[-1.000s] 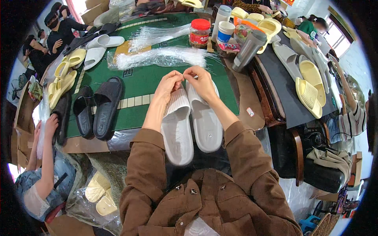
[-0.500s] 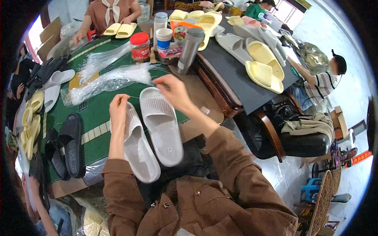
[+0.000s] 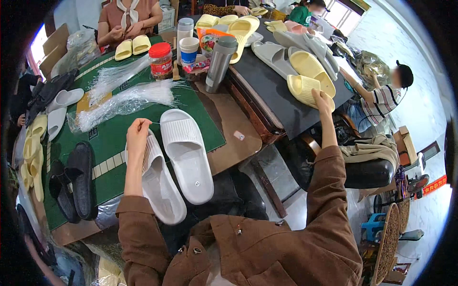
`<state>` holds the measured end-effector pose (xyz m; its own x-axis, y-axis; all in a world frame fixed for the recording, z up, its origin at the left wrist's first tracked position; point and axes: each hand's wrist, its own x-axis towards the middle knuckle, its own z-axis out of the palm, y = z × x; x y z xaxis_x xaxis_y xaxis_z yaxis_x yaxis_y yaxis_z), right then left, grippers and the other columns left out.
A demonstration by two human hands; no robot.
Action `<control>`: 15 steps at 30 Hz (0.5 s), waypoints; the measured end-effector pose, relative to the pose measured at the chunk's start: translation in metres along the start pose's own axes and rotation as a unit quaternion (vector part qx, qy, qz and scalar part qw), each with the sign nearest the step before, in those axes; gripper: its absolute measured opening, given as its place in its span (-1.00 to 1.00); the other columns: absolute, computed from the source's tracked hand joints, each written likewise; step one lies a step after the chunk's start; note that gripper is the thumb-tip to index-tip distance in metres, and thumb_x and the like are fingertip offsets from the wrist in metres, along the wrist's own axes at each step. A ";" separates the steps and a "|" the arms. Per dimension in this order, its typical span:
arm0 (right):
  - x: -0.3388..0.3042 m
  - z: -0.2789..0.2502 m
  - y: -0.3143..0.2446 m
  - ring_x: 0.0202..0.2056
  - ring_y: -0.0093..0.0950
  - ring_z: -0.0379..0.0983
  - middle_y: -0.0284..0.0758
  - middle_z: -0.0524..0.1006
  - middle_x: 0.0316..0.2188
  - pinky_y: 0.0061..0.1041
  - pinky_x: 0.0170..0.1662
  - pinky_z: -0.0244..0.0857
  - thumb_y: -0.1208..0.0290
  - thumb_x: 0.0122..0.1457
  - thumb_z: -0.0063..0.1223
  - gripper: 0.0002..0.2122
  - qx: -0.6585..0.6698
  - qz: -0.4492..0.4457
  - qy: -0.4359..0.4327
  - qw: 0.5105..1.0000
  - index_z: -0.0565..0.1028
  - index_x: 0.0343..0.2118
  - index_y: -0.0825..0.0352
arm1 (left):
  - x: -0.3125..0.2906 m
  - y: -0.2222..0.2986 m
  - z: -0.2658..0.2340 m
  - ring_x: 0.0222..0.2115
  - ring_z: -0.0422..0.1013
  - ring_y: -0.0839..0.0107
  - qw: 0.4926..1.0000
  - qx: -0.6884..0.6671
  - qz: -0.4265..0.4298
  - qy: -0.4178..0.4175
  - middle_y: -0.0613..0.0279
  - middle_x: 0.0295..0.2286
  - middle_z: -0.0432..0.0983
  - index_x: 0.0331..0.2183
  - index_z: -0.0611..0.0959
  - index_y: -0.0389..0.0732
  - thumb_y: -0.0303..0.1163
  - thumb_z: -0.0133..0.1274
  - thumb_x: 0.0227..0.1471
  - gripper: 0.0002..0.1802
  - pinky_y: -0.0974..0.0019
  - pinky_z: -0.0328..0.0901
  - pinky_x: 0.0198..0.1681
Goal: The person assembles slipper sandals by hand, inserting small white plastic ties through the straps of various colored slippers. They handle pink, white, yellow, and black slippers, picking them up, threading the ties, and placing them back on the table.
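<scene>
Black slippers, steel flask, red-lidded jar

We see two white slippers lying side by side, soles down, just under our left hand. A yellow slipper touches our right hand.

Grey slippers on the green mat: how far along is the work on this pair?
The grey slippers lie side by side, left hand on one. The right hand reaches a yellow slipper on the dark table. More yellow slippers lie loose.
</scene>
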<state>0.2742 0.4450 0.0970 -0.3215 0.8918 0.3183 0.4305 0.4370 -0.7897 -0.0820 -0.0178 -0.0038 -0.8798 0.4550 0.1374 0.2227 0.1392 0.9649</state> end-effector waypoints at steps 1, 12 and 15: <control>-0.002 -0.002 -0.004 -0.26 -0.48 0.42 -0.25 0.53 -0.33 -0.51 -0.14 0.25 0.14 0.12 0.07 -0.59 -0.020 0.010 -0.028 0.999 0.47 -0.16 0.43 | 0.000 -0.001 0.000 -0.60 0.12 0.69 1.000 -0.001 0.004 0.003 0.48 -0.62 0.28 -0.41 0.58 -0.25 -0.37 -0.05 0.11 -0.82 0.51 0.04 -0.54; -0.098 0.045 -0.081 -0.32 -0.66 0.42 -0.34 0.56 -0.32 -0.69 -0.24 0.25 0.35 0.15 0.09 -0.69 0.006 -0.072 -0.229 0.971 0.43 -0.14 0.47 | -0.003 0.003 0.001 -0.61 0.18 0.64 0.999 -0.026 0.005 0.040 0.40 -0.62 0.34 -0.40 0.55 -0.27 -0.36 -0.06 0.12 -0.82 0.50 0.08 -0.53; -0.095 0.052 -0.068 -0.34 -0.68 0.40 -0.36 0.55 -0.35 -0.72 -0.28 0.24 0.36 0.14 0.10 -0.69 0.108 -0.046 -0.198 0.973 0.43 -0.14 0.48 | -0.002 0.000 0.000 -0.60 0.18 0.65 1.000 -0.019 0.002 0.024 0.40 -0.62 0.35 -0.40 0.55 -0.26 -0.37 -0.07 0.12 -0.82 0.50 0.09 -0.52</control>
<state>0.2314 0.3247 0.0927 -0.6689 0.7159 0.2000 0.2106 0.4406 -0.8726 -0.0797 -0.0188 -0.0038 -0.8983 0.4129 0.1504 0.2103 0.1036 0.9721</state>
